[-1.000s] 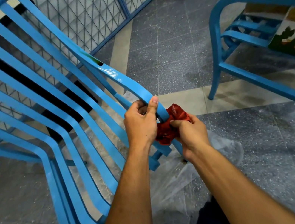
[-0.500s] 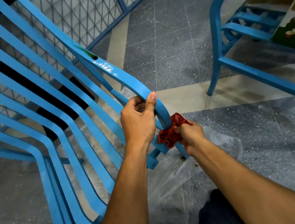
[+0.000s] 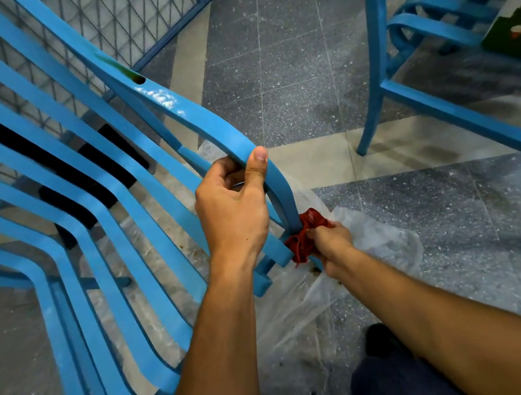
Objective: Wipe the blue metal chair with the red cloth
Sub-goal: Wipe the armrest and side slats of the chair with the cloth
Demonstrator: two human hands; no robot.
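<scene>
Gripping blue chair (image 3: 166, 104), left hand (image 3: 233, 216); red cloth (image 3: 301, 243) in right hand (image 3: 333, 244).

The left hand (image 3: 233, 216) gripped the curved armrest (image 3: 203, 120) of the blue chair (image 3: 85, 179), fingers curled beneath it and the thumb (image 3: 258, 163) lying along its top edge. Just below, where the armrest bent down into the front leg, the right hand (image 3: 331, 242) held a bunched red cloth (image 3: 302, 242) pressed against the metal. A sheet of clear plastic (image 3: 382, 245) lay on the speckled grey floor (image 3: 299, 68) under the leg. A second blue chair (image 3: 379, 47) stood apart to the right, and a wire mesh fence (image 3: 122, 12) with a blue frame ran behind.
</scene>
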